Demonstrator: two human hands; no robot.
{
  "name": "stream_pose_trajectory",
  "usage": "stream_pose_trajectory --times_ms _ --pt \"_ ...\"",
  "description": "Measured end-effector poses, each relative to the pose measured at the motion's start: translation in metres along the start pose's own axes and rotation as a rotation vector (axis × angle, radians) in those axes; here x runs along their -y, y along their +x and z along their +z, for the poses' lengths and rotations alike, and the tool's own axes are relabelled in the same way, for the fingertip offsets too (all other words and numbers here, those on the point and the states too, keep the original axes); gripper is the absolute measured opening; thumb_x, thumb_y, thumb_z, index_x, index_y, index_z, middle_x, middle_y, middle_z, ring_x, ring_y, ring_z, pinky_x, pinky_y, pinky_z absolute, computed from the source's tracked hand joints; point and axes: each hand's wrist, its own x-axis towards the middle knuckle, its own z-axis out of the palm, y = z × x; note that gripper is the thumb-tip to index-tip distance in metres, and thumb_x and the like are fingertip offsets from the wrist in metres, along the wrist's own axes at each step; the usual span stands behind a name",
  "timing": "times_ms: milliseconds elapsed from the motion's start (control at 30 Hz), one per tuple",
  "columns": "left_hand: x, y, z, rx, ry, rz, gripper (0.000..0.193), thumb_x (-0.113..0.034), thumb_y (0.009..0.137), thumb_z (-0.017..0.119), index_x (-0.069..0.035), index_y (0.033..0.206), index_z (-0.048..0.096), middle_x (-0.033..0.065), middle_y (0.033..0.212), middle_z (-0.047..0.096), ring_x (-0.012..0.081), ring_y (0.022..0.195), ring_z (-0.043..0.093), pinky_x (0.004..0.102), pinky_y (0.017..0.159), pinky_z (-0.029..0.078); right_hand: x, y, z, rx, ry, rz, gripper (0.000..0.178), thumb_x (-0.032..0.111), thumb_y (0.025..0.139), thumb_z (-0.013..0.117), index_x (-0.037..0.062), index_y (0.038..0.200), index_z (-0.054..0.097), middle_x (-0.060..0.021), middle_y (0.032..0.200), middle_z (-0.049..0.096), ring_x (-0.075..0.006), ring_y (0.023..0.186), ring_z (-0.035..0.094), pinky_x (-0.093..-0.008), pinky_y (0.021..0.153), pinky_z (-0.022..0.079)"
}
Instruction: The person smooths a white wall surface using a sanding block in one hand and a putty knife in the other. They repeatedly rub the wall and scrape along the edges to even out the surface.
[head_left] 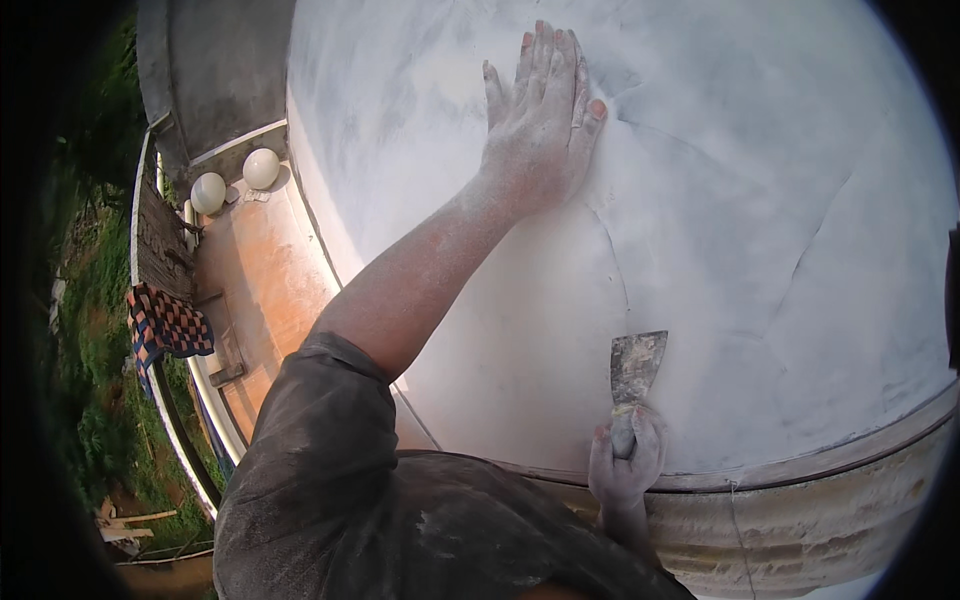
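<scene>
My left hand [540, 140] is stretched up against a broad white plastered wall [720, 220], its palm down on the surface and its fingers out straight. White dust coats it and much of the forearm. Lower down, my right hand [645, 460] grips the handle of a putty knife [637, 366], whose flared metal blade points up and is smeared with white. The blade shows in front of the wall; I cannot tell whether it touches. Thin dark cracks or lines run across the white surface.
At the left, an orange-brown balcony floor [255, 270] runs beside a curved railing [170, 400] with a checkered cloth [168, 322] over it. Two pale round globes [208, 193] stand at the far end. A ledge [800, 465] borders the wall below. Greenery lies beyond the railing.
</scene>
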Motion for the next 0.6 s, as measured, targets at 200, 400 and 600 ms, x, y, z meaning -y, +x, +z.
stream_pose_trajectory --times_ms 200,400,600 --pt "-0.032 -0.018 0.005 0.032 -0.015 0.082 0.069 -0.035 0.107 0.034 0.01 0.155 0.013 0.032 0.162 0.014 0.0433 0.154 0.005 0.0678 0.118 0.003 0.0 0.001 0.003 0.028 -0.009 0.072 0.045 0.001 0.079 0.074 -0.0058 0.12 0.056 -0.024 0.106 0.062 -0.0385 0.091 0.062 -0.0471 0.078 0.053" --pt "0.013 0.029 -0.003 -0.021 0.012 -0.163 0.069 -0.035 0.108 0.032 0.011 0.155 0.011 0.033 0.161 0.013 0.0426 0.154 0.008 0.0659 0.12 0.005 -0.003 0.002 0.004 -0.012 -0.013 0.009 0.046 0.001 0.079 0.074 -0.0059 0.121 0.055 -0.023 0.108 0.061 -0.0383 0.09 0.062 -0.047 0.077 0.053" --pt "-0.033 -0.024 0.001 0.136 0.026 0.143 0.071 -0.038 0.108 0.029 0.012 0.155 0.009 0.0322 0.162 0.011 0.0431 0.154 0.005 0.0652 0.12 0.002 -0.002 0.003 0.004 -0.011 -0.068 -0.033 0.048 0.0 0.079 0.072 -0.0061 0.123 0.054 -0.0211 0.107 0.06 -0.0391 0.09 0.061 -0.0473 0.077 0.053"
